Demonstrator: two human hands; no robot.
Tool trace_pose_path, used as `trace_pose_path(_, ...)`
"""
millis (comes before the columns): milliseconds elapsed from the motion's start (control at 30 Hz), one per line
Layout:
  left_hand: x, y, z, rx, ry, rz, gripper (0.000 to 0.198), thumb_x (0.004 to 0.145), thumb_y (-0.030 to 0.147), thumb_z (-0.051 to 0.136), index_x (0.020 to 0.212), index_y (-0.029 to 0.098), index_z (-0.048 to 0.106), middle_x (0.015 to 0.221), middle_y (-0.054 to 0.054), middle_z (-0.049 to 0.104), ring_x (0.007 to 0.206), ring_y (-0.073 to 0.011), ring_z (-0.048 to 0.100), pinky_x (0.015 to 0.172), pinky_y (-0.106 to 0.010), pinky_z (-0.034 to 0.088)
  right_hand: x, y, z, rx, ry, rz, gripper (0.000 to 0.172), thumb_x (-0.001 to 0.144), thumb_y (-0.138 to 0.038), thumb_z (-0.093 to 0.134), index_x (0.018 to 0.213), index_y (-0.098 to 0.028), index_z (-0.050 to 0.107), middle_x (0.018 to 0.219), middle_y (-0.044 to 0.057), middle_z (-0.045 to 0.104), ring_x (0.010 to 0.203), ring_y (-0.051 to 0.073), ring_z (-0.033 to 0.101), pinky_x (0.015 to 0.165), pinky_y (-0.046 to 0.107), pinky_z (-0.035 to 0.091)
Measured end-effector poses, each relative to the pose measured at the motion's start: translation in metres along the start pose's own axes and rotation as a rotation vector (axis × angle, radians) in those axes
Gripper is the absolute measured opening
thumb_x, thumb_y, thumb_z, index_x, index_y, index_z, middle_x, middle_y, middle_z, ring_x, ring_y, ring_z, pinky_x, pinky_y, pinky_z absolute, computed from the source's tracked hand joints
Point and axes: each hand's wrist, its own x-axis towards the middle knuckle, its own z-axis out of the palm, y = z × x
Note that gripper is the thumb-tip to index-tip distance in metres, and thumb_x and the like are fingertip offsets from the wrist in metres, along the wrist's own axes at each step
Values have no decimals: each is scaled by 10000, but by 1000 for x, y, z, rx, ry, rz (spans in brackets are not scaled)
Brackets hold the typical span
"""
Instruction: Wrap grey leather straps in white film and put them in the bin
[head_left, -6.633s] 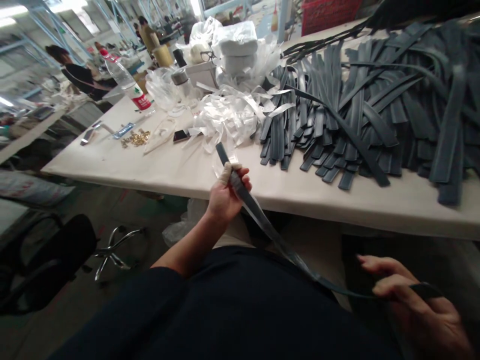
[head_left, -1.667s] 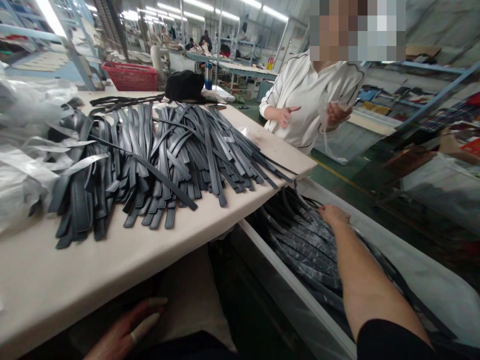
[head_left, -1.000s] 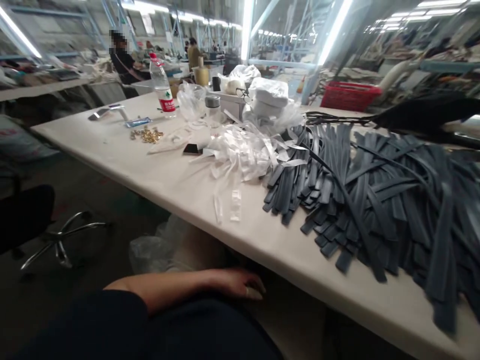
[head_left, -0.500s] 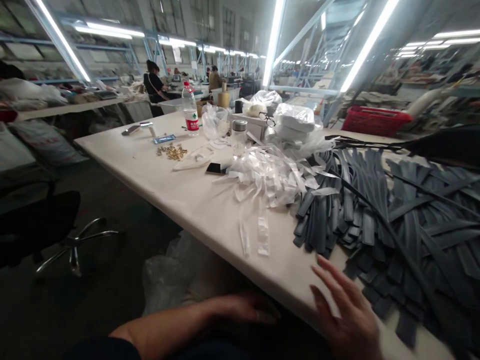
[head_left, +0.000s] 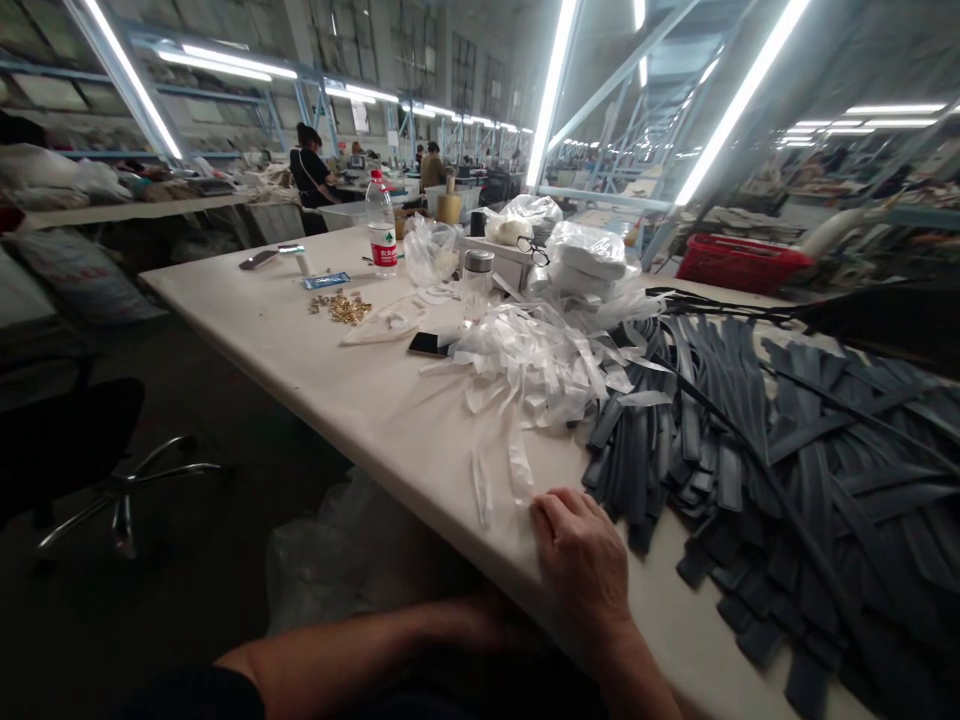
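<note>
Your left hand [head_left: 491, 618] is too shadowed to read; your right hand [head_left: 581, 550] curls over the cream tabletop [head_left: 352, 390] at a translucent plastic strip [head_left: 518, 458], pinch unclear, beside flat dark-grey straps [head_left: 784, 490]. White tube lights [head_left: 553, 90] glow.

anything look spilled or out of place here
Gold bits lie scattered on the table, in no container, so perhaps spilled. The white strips look messy too: a tangled heap, one trailing toward the right hand.
</note>
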Motion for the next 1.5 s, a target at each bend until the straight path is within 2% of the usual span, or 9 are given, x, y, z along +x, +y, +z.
trace_pose_path(167, -14, 22, 6, 4, -7, 69, 635, 800, 554, 693, 1307, 181, 616, 1293, -89, 650, 1231, -333, 559, 1101, -482, 396, -9, 5, -4, 9, 187, 36, 205, 990, -235, 474, 859, -189, 626, 890, 61, 665, 821, 234, 586, 760, 350, 427)
trace_pose_path(333, -33, 59, 18, -40, -42, 45, 575, 836, 585, 635, 1229, 169, 680, 1206, -77, 699, 1193, -299, 592, 1067, -386, 423, -46, 10, -26, 152, 406, 149, 129, 976, -260, 546, 928, -176, 632, 940, 59, 665, 860, 197, 640, 804, 298, 468)
trace_pose_path(567, -28, 95, 50, -271, -137, -46, 605, 773, 626, 685, 1171, 171, 700, 1028, -86, 727, 971, -226, 663, 914, -327, 482, -119, -2, -56, 119, 355, 104, 95, 934, -164, 610, 1014, -185, 658, 996, 68, 674, 891, 195, 635, 837, 320, 468)
trace_pose_path(767, -12, 96, 68, -571, 42, -189, 508, 655, 544, 822, 928, 124, 743, 829, -62, 694, 758, -145, 630, 731, -246, 470, -146, -9, -68, 71, 300, 0, 148, 930, -113, 627, 1058, -172, 672, 1039, 95, 684, 975, 228, 623, 922, 393, 463)
trace_pose_path(900, -13, 96, 73, -610, 62, -233, 388, 649, 449, 850, 800, 110, 738, 721, -19, 649, 680, -103, 568, 688, -218, 435, -151, -11, -70, 109, 300, -21, 198, 910, -75, 643, 1080, -171, 678, 1085, 105, 681, 1023, 226, 626, 998, 434, 448)
trace_pose_path(1133, -21, 97, 67, -524, 48, -244, 428, 656, 458, 837, 892, 112, 752, 802, -47, 675, 740, -128, 572, 725, -238, 425, -154, -8, -63, 126, 292, -27, 208, 913, -74, 634, 1082, -178, 694, 1118, 107, 674, 1069, 232, 616, 1052, 466, 404)
trace_pose_path(1300, -22, 90, 65, -421, 53, -261, 401, 718, 500, 780, 772, 105, 733, 646, -7, 594, 602, -94, 465, 620, -234, 343, -154, -8, -62, 147, 254, -60, 238, 942, -80, 557, 1115, -190, 678, 1154, 99, 651, 1107, 230, 595, 1074, 468, 373)
trace_pose_path(1400, -19, 86, 62, -417, 36, -212, 421, 740, 507, 756, 827, 95, 757, 707, -44, 641, 646, -113, 508, 658, -242, 367, -146, 16, -69, 98, 282, -15, 247, 927, -128, 581, 1156, -197, 643, 1227, 111, 620, 1131, 242, 589, 1058, 463, 405)
trace_pose_path(1500, -17, 85, 61, -393, 17, -180, 437, 734, 508, 751, 850, 87, 770, 764, -83, 678, 684, -140, 553, 685, -258, 395, -137, 66, -83, -97, 407, 197, 277, 949, -244, 556, 1215, -180, 604, 1288, 139, 597, 1159, 271, 580, 1020, 447, 447)
